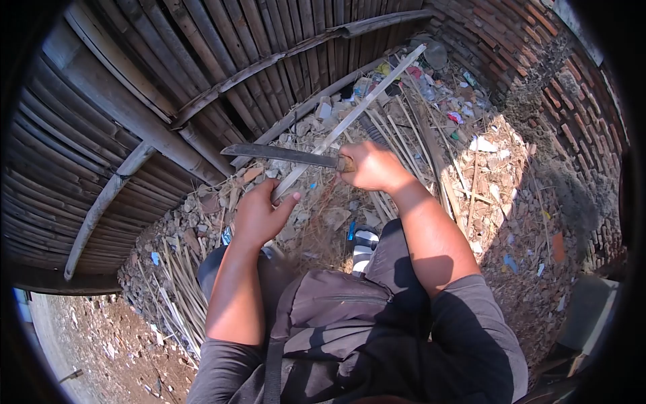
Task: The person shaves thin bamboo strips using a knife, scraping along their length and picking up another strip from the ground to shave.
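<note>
My right hand (374, 166) is closed around the wooden handle of a machete (286, 155), whose dark blade points left. The blade lies across a long pale strip, likely bamboo (363, 106), and seems to touch it. That strip slants from my left hand up to the far corner. My left hand (259, 215) grips its near end, with the thumb to the right side and the fingers partly hidden behind the hand.
A bamboo wall (222, 60) rises at the left, and a brick wall (572, 101) at the right. Rubble and litter (431, 87) cover the ground ahead. Thin bamboo strips (178, 299) lie at my left; more sticks (431, 145) lie beyond my right hand. My sandalled foot (363, 250) shows below.
</note>
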`<state>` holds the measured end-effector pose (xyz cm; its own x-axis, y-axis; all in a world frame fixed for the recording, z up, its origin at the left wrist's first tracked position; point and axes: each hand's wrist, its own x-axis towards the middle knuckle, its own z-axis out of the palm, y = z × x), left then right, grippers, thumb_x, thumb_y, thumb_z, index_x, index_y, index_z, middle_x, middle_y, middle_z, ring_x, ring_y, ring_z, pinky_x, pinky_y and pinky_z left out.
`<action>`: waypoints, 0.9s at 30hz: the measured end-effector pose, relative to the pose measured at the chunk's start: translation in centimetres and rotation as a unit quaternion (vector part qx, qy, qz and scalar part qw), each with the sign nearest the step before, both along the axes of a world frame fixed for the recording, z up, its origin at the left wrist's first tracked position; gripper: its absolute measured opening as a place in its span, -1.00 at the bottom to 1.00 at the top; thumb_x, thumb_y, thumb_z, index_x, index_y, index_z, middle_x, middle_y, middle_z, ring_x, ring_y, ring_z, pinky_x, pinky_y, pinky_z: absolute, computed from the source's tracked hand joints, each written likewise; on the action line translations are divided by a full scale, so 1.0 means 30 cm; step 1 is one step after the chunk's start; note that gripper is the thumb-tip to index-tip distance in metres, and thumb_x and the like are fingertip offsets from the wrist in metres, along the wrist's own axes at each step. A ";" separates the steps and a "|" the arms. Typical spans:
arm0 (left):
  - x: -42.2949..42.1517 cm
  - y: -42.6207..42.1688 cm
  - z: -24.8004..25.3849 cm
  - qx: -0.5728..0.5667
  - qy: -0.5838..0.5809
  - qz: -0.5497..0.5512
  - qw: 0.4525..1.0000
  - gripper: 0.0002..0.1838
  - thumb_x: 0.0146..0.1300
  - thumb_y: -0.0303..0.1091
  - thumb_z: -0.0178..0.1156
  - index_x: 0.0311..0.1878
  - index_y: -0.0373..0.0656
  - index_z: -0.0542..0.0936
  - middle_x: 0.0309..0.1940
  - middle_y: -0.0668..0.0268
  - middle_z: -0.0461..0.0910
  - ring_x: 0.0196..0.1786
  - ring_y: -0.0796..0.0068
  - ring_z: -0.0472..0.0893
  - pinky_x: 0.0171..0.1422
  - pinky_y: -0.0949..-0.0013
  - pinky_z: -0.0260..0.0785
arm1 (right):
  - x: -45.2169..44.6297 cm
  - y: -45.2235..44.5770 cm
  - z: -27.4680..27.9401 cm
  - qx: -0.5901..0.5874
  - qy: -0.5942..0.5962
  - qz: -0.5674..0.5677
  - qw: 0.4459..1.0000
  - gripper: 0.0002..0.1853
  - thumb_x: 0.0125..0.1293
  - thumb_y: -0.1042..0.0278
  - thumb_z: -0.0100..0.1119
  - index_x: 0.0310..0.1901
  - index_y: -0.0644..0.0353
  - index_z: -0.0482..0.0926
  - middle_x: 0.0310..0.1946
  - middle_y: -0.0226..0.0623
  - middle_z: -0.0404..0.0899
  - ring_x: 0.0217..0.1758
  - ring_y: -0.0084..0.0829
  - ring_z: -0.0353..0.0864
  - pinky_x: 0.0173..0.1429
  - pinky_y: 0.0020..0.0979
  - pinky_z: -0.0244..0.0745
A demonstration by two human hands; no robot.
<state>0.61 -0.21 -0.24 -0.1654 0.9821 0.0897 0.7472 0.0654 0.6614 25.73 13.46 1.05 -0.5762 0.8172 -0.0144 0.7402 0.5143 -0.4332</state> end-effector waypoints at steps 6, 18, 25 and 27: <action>0.010 0.001 0.014 0.010 -0.032 0.007 0.999 -0.41 0.28 0.08 0.45 0.05 -0.32 0.68 -0.36 -0.02 0.72 -0.30 0.04 0.75 -0.13 0.09 0.56 | 0.060 0.053 -0.086 0.116 0.092 -0.005 0.989 -0.48 0.15 0.08 0.46 0.15 0.08 0.69 0.02 0.01 0.74 0.12 0.08 0.72 0.28 -0.02 0.61; -0.007 -0.007 0.011 0.004 -0.095 0.031 0.995 -0.45 0.28 0.05 0.47 0.02 -0.30 0.69 -0.38 0.06 0.71 -0.33 0.17 0.73 -0.16 0.17 0.53 | 0.104 0.088 -0.007 0.050 0.170 -0.051 0.983 -0.50 0.20 0.10 0.49 0.05 0.28 0.68 -0.15 0.11 0.73 -0.05 0.11 0.73 0.11 -0.08 0.61; 0.041 0.007 0.011 0.048 -0.109 0.008 0.993 -0.52 0.31 -0.06 0.51 0.00 -0.33 0.67 -0.40 0.25 0.64 -0.34 0.51 0.58 -0.19 0.33 0.45 | 0.062 0.018 0.034 0.044 0.073 -0.025 0.996 -0.48 0.19 0.18 0.42 0.15 0.29 0.66 -0.05 0.17 0.74 0.09 0.16 0.72 0.19 -0.05 0.63; 0.045 0.008 0.008 0.066 -0.112 0.007 0.991 -0.54 0.33 -0.08 0.50 -0.02 -0.33 0.67 -0.41 0.26 0.65 -0.34 0.52 0.57 -0.19 0.33 0.44 | 0.021 -0.023 0.050 0.043 0.044 0.005 0.998 -0.51 0.18 0.19 0.40 0.12 0.24 0.65 -0.10 0.16 0.73 0.05 0.18 0.72 0.17 -0.01 0.62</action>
